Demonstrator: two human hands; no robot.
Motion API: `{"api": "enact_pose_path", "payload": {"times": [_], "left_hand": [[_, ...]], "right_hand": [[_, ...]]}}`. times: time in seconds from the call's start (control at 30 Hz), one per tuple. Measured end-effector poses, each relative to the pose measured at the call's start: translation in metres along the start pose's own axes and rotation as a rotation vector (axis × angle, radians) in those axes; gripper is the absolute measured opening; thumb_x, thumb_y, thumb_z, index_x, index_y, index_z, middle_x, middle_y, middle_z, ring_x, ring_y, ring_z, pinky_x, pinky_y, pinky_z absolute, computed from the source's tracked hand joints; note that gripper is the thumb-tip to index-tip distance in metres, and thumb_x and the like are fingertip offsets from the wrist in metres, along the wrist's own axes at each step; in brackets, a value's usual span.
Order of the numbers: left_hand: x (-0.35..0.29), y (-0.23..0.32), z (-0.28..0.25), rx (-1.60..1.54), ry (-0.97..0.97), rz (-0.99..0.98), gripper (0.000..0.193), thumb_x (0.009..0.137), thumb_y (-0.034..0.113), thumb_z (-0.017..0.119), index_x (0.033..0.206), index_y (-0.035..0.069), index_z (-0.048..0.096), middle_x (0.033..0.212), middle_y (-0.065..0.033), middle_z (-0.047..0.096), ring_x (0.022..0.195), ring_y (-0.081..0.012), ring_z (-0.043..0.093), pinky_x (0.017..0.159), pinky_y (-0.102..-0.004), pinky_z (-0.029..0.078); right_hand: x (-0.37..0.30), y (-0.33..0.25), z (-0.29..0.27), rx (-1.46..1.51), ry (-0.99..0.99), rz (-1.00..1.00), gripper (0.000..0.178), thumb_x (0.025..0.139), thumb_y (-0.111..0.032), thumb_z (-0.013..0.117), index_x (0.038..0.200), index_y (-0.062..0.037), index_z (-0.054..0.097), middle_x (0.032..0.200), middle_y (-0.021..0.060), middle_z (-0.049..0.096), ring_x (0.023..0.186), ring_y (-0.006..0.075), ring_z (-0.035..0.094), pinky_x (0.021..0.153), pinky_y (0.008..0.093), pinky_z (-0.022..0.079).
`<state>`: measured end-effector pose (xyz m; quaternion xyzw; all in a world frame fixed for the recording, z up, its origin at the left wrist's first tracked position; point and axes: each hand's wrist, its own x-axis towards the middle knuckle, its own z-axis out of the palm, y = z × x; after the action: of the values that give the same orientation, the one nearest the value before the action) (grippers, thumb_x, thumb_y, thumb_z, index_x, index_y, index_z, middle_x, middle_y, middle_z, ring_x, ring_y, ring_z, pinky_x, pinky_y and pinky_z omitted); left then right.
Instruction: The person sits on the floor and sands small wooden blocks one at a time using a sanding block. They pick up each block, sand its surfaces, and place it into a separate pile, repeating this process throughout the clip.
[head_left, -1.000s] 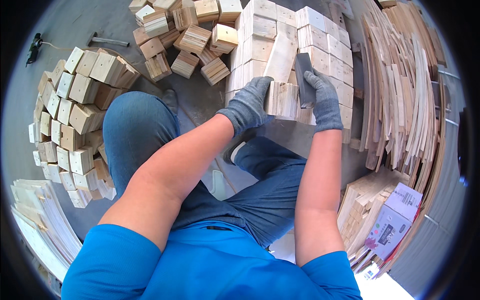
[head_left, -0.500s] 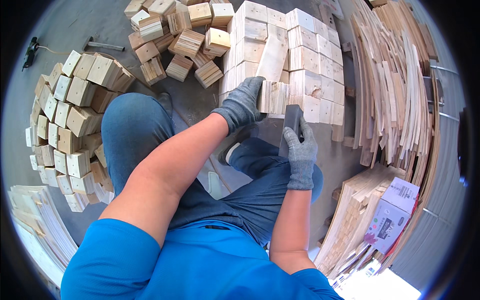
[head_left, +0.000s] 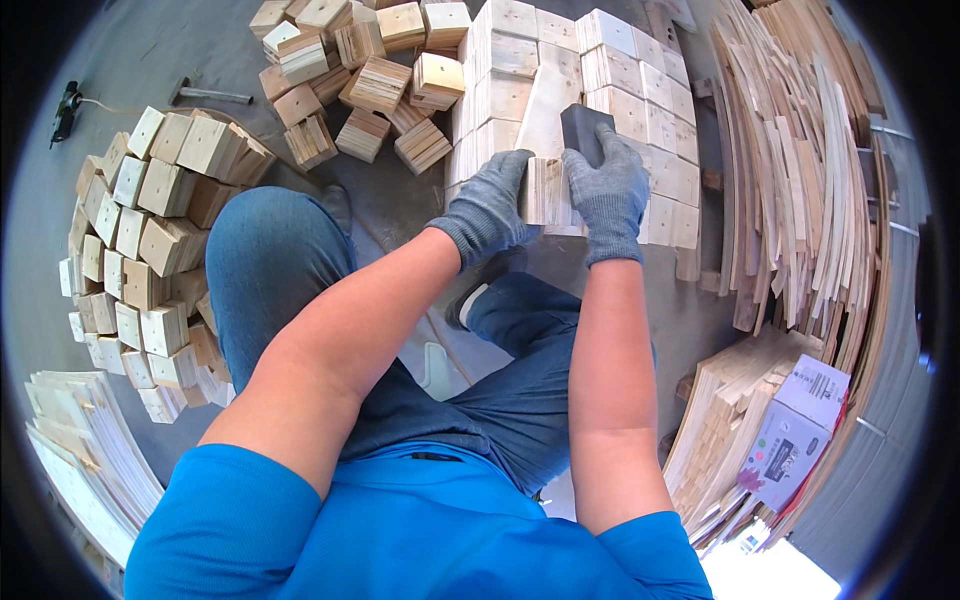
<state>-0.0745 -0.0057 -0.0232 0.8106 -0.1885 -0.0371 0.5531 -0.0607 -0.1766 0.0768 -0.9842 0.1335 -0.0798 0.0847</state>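
Observation:
My left hand [head_left: 487,208], in a grey knit glove, is closed on the left side of a layered wooden block [head_left: 545,192]. The block is at the near edge of a stack of wooden blocks [head_left: 618,78]. My right hand [head_left: 612,190], gloved the same way, grips a dark grey rectangular block [head_left: 583,134], which looks like a sanding block. It is held just right of the wooden block, over the stack; whether the two touch is hidden by my fingers. A pale flat board [head_left: 545,105] lies on the stack just beyond my hands.
Loose wooden blocks [head_left: 380,85] are heaped at the far left of the stack. More blocks [head_left: 160,240] are piled left of my knee. A hammer [head_left: 212,94] and a black tool with a cord [head_left: 66,112] lie on the floor. Wood strips [head_left: 790,180] and a carton [head_left: 790,440] are on the right.
My right hand has moved up and away from me with the dark grey block, from near my right knee to over the stack. My left hand has stayed on the wooden block.

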Motion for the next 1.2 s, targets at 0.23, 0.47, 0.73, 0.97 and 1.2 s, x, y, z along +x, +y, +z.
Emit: {"api": "enact_pose_path", "payload": {"times": [0.23,0.47,0.73,0.97,1.2], "left_hand": [[-0.001,-0.004,0.0,0.04,-0.009,0.004,0.089,0.075,0.031,0.092,0.148,0.003,0.049,0.136,-0.0281,0.059,0.129,-0.0458,0.06,0.115,-0.0481,0.049],[0.001,-0.008,0.003,0.04,-0.044,0.013,0.097,0.07,0.027,0.093,0.151,0.002,0.046,0.143,-0.0279,0.055,0.135,-0.0461,0.056,0.119,-0.0468,0.047],[0.0,-0.015,0.005,0.047,-0.014,0.05,0.099,0.068,0.029,0.095,0.151,0.002,0.047,0.141,-0.0277,0.056,0.135,-0.0463,0.056,0.119,-0.0473,0.047],[0.0,0.0,-0.004,0.011,-0.029,-0.003,0.093,0.074,0.039,0.095,0.148,0.004,0.05,0.137,-0.0283,0.059,0.129,-0.0453,0.061,0.114,-0.0483,0.05],[0.001,0.002,-0.005,0.045,-0.057,-0.022,0.093,0.074,0.036,0.094,0.148,0.003,0.049,0.137,-0.029,0.058,0.13,-0.0457,0.059,0.114,-0.0484,0.05]], "right_hand": [[-0.081,-0.021,-0.018,0.025,0.026,-0.019,0.071,0.089,-0.038,0.084,0.149,-0.0065,0.065,0.145,0.0303,0.061,0.13,0.0478,0.06,0.112,0.0543,0.049],[-0.15,-0.016,-0.029,0.034,-0.019,-0.038,0.073,0.087,-0.037,0.086,0.151,-0.0115,0.064,0.147,0.0298,0.057,0.129,0.0499,0.057,0.111,0.0585,0.047],[-0.099,-0.023,-0.017,0.016,0.047,-0.107,0.069,0.085,-0.034,0.085,0.148,-0.013,0.066,0.145,0.028,0.059,0.128,0.0486,0.059,0.11,0.0575,0.048],[-0.016,-0.027,-0.007,0.022,0.005,-0.084,0.067,0.085,-0.039,0.086,0.146,-0.0146,0.069,0.143,0.0264,0.064,0.125,0.0458,0.063,0.109,0.055,0.05],[-0.027,-0.022,-0.006,0.056,0.001,-0.067,0.068,0.087,-0.037,0.085,0.149,-0.014,0.067,0.145,0.0276,0.062,0.127,0.0468,0.061,0.111,0.0551,0.05]]}}
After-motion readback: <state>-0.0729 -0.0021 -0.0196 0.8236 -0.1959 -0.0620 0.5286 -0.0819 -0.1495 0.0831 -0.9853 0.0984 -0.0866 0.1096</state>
